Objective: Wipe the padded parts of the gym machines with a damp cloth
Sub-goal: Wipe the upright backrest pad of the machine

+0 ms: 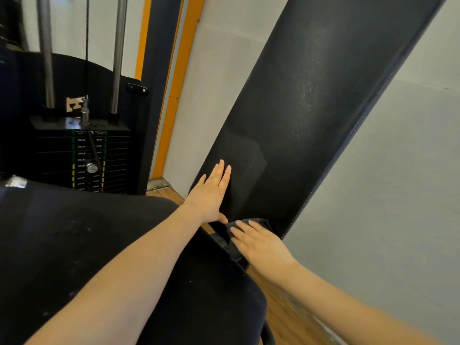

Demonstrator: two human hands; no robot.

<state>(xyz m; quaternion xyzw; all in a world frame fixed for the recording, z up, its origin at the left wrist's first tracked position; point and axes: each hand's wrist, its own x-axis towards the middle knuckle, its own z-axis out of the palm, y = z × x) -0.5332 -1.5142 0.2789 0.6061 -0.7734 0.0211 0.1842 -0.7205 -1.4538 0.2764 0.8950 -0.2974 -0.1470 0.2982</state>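
We see a pale grey wall (398, 170) filling the right side, evenly lit and faintly marked. An orange vertical trim (174, 95) runs down beside a dark post (159, 70) to the left of it. Below, a strip of wooden floor (293, 307) shows warm brown along the wall's foot. At the far left stands a black weight stack (82, 158) with numbered plates, two steel guide rods (118, 53) rising from it, and a cable (87, 46) between them.

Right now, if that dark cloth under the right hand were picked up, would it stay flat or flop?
Probably flop: the cloth bunches into folds under the right hand at the foot of the back pad. It likely weighs little, being thin. It may cling slightly if damp, though wetness isn't visible.
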